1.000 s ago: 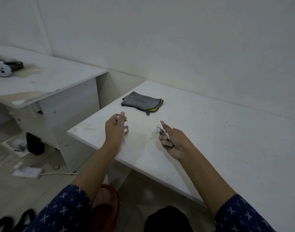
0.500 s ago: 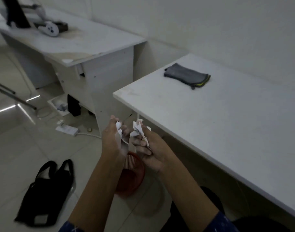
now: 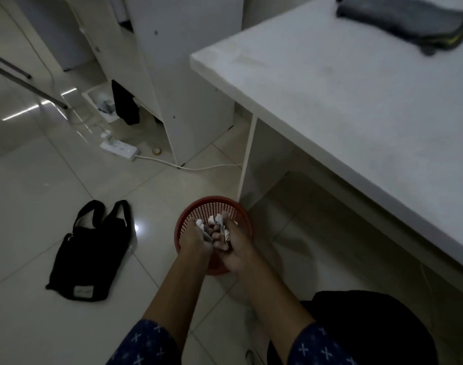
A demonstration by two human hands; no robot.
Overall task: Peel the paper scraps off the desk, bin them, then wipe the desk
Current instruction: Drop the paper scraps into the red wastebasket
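Tiled floor (image 3: 41, 206), white desk (image 3: 356, 114), scraps (image 3: 219, 219) over bin (image 3: 212, 200)

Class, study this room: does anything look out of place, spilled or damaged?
A black bag lies slumped on the floor, and a power strip trails its cable across it. No spill or damage shows.

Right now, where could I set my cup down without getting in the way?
The desk is bare from its near corner up to the grey cloth. Crowded: above the red basket, where the left hand and right hand hold paper scraps.
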